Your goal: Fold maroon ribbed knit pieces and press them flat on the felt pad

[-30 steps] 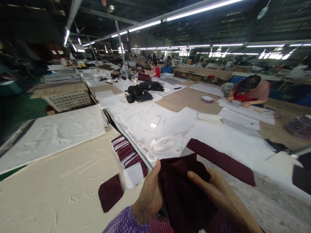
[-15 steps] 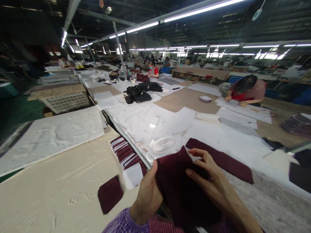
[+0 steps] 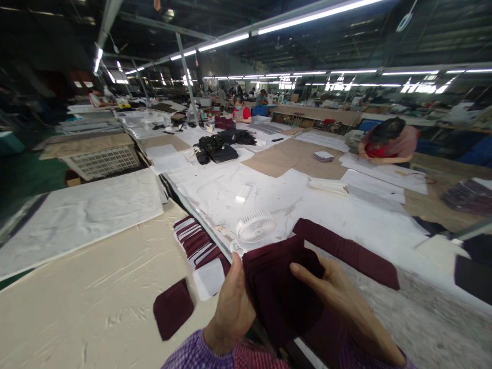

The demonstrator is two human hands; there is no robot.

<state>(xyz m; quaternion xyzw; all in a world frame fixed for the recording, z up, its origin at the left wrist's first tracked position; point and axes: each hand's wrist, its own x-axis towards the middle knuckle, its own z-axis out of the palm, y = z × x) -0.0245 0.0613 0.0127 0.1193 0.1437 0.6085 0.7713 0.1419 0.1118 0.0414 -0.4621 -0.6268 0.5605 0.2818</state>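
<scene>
A dark maroon stack of fabric pieces (image 3: 279,292) is held up between my two hands, low in the middle of the view. My left hand (image 3: 234,302) grips its left edge, thumb upright along the side. On the right side, my right hand (image 3: 334,287) has its thumb on the front face, with its other fingers hidden behind the fabric. A single maroon piece (image 3: 173,309) lies on the cream-covered table at the left. Beside it are a white piece (image 3: 209,278) and a row of maroon and white pieces (image 3: 196,242).
A white fan (image 3: 255,226) lies past my hands on the white-covered table (image 3: 215,192). To its right is a long row of maroon fabric (image 3: 346,251). Dark garments (image 3: 217,148) sit farther back. A person (image 3: 390,141) leans over papers at the right.
The raised corner of the top fabric has come down, and the white gap beside my right fingers is gone. My right fingers have moved behind the stack. The person at the right leans lower.
</scene>
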